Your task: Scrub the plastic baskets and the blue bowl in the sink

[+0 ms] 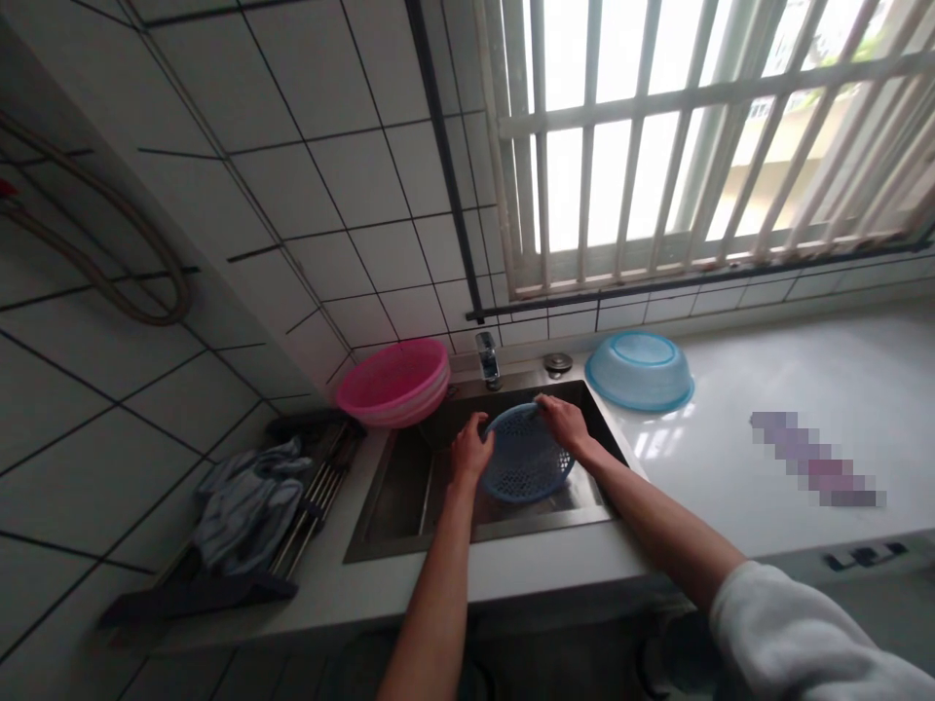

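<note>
A blue plastic colander (527, 465) with a perforated wall is held tilted inside the steel sink (467, 534). My left hand (471, 452) is at its left rim, with the thumb and fingers closing on the edge. At the upper right, my right hand (562, 423) grips the rim with curled fingers. Something small and pale may show at the right fingertips, too small to make out. Behind the colander, a chrome faucet (487, 358) stands at the back of the sink.
A pink basin (398, 380) leans over the sink's back left corner. An upturned light-blue basin (640, 370) sits right of the sink, near a metal drain stopper (557, 362). A striped cloth (252, 501) lies on a rack (321, 497) at left. A blurred-out item (818, 460) lies on the right counter.
</note>
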`<state>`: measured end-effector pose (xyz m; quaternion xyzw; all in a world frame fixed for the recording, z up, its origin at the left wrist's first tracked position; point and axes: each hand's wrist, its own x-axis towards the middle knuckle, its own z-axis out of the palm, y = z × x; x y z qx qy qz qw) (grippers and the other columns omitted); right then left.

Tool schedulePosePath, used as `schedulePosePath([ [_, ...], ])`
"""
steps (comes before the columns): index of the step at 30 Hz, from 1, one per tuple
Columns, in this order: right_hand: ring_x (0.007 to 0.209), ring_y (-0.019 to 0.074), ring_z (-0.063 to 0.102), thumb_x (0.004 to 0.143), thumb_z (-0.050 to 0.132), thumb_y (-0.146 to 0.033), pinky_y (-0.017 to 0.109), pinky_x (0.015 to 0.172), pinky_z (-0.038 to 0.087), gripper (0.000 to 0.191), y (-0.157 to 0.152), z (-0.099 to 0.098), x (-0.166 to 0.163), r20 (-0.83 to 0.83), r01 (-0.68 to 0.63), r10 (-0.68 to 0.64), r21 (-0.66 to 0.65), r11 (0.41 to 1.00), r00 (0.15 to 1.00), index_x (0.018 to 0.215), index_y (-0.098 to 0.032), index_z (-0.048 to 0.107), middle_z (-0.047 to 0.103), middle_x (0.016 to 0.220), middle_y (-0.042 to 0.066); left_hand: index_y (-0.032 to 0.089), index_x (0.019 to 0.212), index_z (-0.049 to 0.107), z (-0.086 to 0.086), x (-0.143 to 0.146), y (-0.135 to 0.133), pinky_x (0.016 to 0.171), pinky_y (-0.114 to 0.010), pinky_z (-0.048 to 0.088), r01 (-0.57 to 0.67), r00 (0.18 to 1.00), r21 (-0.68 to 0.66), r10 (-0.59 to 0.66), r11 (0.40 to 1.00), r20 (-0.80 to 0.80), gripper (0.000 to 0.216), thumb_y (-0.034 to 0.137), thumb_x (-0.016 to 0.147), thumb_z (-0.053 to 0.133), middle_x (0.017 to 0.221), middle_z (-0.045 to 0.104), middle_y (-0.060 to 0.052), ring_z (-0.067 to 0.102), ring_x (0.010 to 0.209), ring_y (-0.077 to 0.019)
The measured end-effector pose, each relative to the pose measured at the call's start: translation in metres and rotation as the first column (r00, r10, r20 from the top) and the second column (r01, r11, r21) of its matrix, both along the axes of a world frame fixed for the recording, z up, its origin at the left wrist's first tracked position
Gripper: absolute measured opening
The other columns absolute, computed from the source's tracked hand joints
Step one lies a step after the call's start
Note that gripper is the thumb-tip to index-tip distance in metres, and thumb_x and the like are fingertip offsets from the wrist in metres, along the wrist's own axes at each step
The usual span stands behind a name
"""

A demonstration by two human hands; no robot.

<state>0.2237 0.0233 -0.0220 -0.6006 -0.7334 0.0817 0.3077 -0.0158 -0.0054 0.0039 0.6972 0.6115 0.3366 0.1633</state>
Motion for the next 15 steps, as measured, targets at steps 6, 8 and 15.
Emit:
schedulePosePath([
  [6,0.104,0.0224,0.068,0.102,0.059,-0.019,0.030,0.096,0.047,0.021,-0.008,0.002,-0.031,0.172,-0.324,0.296,0.165,0.932,0.940,0.117,-0.024,0.072,0.077,0.111,0.008,0.033,0.139,0.067,0.003,0.013,0.001,0.113,-0.045,0.044,0.088,0.996,-0.019,-0.088,0.996,-0.010,0.051,0.019,0.090,0.068,0.137,0.071,-0.009,0.066,0.125,-0.0332],
  [8,0.105,0.0227,0.069,0.102,0.061,-0.020,0.031,0.099,0.048,0.020,-0.008,0.003,-0.035,0.177,-0.346,0.313,0.208,0.915,0.933,0.117,-0.023,0.072,0.077,0.111,0.008,0.035,0.139,0.067,0.006,0.016,-0.001,0.111,-0.044,0.047,0.043,0.994,-0.082,-0.051,0.996,-0.095,0.047,0.021,0.095,0.060,0.134,0.073,-0.007,0.069,0.121,-0.0308],
  [15,0.109,0.0231,0.072,0.103,0.060,-0.025,0.032,0.097,0.052,0.026,0.001,0.003,-0.013,-0.021,-0.073,0.077,0.153,0.986,0.997,0.127,-0.025,0.071,0.077,0.121,0.007,0.033,0.133,0.072,0.012,0.011,-0.004,0.103,-0.034,0.053,-0.127,0.984,-0.062,0.118,0.990,-0.132,0.036,0.035,0.103,0.054,0.130,0.076,-0.003,0.072,0.119,-0.0251],
])
